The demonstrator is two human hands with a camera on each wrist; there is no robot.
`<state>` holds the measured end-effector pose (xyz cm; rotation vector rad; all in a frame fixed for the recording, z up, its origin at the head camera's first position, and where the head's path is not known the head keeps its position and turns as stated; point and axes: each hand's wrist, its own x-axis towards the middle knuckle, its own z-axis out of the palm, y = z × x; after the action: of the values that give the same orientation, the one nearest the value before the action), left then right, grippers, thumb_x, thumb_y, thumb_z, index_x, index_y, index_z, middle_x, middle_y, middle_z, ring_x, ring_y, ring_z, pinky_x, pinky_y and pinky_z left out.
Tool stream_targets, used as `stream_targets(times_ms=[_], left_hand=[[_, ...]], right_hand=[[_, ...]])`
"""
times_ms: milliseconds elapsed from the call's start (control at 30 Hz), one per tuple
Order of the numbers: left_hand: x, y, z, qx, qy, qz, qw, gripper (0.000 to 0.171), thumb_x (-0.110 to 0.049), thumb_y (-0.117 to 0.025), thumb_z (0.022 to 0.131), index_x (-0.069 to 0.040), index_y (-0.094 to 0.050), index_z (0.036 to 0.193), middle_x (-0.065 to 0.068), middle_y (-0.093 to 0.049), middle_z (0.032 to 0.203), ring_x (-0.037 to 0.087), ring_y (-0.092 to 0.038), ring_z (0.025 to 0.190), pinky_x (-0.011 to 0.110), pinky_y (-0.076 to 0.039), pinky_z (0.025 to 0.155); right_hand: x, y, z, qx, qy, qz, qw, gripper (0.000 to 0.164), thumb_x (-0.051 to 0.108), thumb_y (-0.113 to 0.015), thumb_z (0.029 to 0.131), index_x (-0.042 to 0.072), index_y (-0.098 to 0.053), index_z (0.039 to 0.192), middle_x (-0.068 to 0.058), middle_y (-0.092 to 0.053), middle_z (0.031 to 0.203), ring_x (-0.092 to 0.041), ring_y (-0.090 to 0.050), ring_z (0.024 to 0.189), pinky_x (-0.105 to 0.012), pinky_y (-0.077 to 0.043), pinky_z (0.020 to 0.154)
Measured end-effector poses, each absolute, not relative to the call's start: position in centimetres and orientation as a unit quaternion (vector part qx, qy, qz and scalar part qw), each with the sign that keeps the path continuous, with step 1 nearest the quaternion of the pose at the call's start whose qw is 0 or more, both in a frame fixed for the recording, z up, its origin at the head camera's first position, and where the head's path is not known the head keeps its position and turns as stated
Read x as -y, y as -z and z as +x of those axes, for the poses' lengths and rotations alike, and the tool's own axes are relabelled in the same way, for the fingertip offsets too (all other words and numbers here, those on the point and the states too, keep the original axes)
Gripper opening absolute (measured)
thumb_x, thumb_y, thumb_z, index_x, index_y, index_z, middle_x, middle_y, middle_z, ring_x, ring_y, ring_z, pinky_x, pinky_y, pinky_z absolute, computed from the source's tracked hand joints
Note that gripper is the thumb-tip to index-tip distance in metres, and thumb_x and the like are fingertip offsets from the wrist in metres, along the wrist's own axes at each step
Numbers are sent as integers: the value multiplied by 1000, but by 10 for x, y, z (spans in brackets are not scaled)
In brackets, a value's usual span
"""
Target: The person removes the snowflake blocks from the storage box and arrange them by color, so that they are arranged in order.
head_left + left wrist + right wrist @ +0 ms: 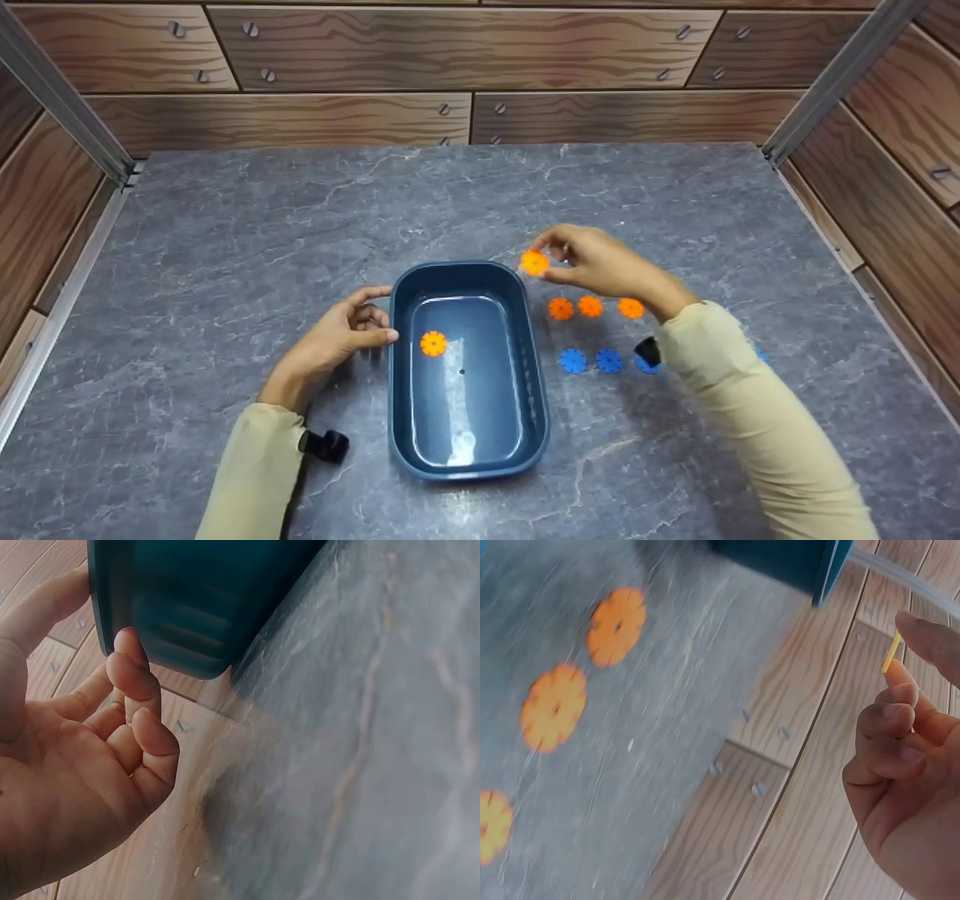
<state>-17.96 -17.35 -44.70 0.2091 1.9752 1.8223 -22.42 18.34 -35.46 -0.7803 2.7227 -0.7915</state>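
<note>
My right hand (600,259) is above the table near the tub's far right corner. Its thumb and fingers pinch an orange notched disc (534,262), seen edge-on in the right wrist view as a thin yellow-orange strip (891,652). My left hand (337,337) touches the left rim of the dark blue plastic tub (541,420) with thumb and index finger. In the left wrist view, this hand's other fingers are loosely bent beside the tub wall (187,607). One orange disc (433,343) shows within the tub, left of its middle.
Right of the tub, a row of orange discs (589,307) lies on the grey marbled table (300,217). Nearer to me runs a row of blue discs (608,361), partly hidden by the right wrist and sleeve. Wood-patterned panels (465,49) stand round the table.
</note>
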Motion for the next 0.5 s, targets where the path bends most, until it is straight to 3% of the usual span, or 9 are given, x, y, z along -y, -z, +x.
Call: stream_targets(times_ms=[500], left_hand=[[175, 447, -180, -723, -650, 81, 221, 69, -6, -71, 85, -2, -36, 143, -1, -55, 91, 9, -54, 79, 23, -47, 74]], right_hand=[[-252, 360, -220, -937, 288, -172, 93, 32, 18, -65, 92, 6, -59, 122, -4, -50, 90, -16, -44, 73, -24, -39, 64]])
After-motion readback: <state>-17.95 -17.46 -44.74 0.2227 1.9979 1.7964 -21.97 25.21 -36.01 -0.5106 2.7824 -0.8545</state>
